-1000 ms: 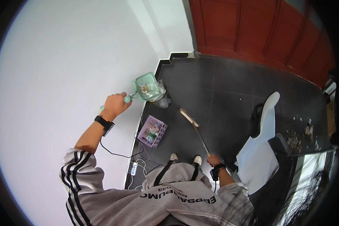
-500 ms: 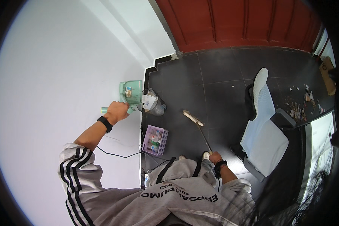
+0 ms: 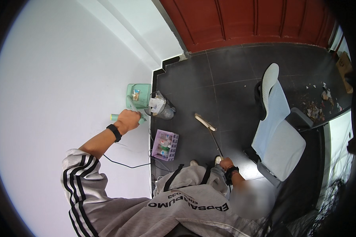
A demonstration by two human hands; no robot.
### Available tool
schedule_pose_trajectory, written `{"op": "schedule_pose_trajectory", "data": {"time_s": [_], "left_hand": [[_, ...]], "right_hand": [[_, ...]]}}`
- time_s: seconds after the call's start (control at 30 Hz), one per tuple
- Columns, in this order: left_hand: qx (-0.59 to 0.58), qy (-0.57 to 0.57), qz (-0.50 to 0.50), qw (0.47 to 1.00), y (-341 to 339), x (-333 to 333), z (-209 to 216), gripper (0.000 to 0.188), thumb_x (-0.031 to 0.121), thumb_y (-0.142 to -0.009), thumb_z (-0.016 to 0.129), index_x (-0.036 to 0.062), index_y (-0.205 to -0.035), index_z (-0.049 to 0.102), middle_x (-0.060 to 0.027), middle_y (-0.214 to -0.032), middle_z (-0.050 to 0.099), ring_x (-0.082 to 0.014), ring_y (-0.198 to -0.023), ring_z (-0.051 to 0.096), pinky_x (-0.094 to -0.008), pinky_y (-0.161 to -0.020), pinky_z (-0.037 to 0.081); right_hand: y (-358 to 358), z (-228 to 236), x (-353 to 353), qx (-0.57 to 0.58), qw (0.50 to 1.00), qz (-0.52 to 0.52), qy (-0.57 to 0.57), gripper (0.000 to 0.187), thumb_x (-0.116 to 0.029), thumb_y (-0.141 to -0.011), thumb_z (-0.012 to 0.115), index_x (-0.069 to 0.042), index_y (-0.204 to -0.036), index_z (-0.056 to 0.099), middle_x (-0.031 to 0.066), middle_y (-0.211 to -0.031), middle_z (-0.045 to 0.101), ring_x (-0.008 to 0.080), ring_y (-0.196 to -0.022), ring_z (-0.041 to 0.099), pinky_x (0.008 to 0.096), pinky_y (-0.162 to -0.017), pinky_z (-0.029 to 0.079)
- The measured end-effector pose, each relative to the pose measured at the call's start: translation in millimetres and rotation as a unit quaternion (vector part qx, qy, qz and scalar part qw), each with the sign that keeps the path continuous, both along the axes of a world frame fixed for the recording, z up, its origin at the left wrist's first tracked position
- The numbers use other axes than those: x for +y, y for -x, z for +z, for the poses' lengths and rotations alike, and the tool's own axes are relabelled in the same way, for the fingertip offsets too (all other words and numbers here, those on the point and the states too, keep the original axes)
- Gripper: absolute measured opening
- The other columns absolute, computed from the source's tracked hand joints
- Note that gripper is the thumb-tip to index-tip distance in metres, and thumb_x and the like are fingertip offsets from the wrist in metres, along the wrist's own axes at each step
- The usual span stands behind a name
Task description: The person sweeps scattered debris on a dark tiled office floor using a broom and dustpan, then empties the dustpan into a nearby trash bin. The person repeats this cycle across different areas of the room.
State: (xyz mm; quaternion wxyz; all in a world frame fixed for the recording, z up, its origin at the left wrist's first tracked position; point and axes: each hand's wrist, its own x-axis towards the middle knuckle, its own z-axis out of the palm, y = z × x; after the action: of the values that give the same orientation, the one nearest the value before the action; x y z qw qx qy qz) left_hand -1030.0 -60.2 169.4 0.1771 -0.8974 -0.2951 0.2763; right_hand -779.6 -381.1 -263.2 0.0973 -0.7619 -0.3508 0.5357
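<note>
One chair (image 3: pixel 279 134) stands at right, between my broom (image 3: pixel 205 122) and many scraps (image 3: pixel 315 111) on the floor (image 3: pixel 190 91); one box (image 3: pixel 345 71) is at far right near them. One bin (image 3: pixel 166 112) and, nearer me, one basket (image 3: pixel 165 145) sit by the left wall (image 3: pixel 67 87). My left hand (image 3: pixel 128 121) is closed round the handle of one dustpan (image 3: pixel 145 97), just left of the bin. My right hand (image 3: pixel 226 163) grips that single broom's stick, its head beyond my two shoes (image 3: pixel 217 159). One door (image 3: pixel 245 23) is at the far side.
</note>
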Motion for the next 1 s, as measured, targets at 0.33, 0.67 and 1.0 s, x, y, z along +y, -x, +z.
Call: {"op": "schedule_pose_trajectory", "data": {"time_s": [0.33, 0.67, 1.0], "left_hand": [[0.006, 0.007, -0.015, 1.000, -3.4, -10.0, -10.1, 0.019, 0.014, -0.072, 0.058, 0.0025, -0.087, 0.059, -0.0139, -0.071, 0.065, -0.0299, -0.066, 0.065, -0.0400, -0.059, 0.051], [-0.036, -0.027, 0.017, 0.999, 3.7, -7.1, -14.1, 0.015, 0.014, -0.071, 0.059, 0.0036, -0.082, 0.061, -0.0145, -0.074, 0.066, -0.0296, -0.069, 0.065, -0.0399, -0.061, 0.051], [-0.271, -0.101, 0.126, 0.949, 56.2, 58.2, 17.4, 0.027, 0.031, -0.074, 0.066, 0.0058, -0.080, 0.061, -0.0170, -0.072, 0.064, -0.0359, -0.069, 0.062, -0.0452, -0.063, 0.050]], "right_hand": [[8.0, -33.9, -6.7, 0.066, 0.985, -0.155, 0.033, 0.038, -0.018, -0.078, 0.051, 0.007, -0.105, 0.058, 0.0285, -0.107, 0.059, 0.0408, -0.105, 0.056, 0.0418, -0.087, 0.045], [8.9, -45.0, -22.5, -0.033, 0.998, 0.049, 0.007, 0.036, -0.022, -0.077, 0.052, 0.007, -0.097, 0.062, 0.0255, -0.093, 0.064, 0.0373, -0.087, 0.063, 0.0429, -0.077, 0.048], [29.6, 50.6, -23.3, 0.096, 0.975, -0.201, 0.024, 0.023, -0.019, -0.071, 0.056, 0.002, -0.062, 0.057, 0.0131, -0.055, 0.056, 0.0236, -0.046, 0.055, 0.0357, -0.044, 0.043]]}}
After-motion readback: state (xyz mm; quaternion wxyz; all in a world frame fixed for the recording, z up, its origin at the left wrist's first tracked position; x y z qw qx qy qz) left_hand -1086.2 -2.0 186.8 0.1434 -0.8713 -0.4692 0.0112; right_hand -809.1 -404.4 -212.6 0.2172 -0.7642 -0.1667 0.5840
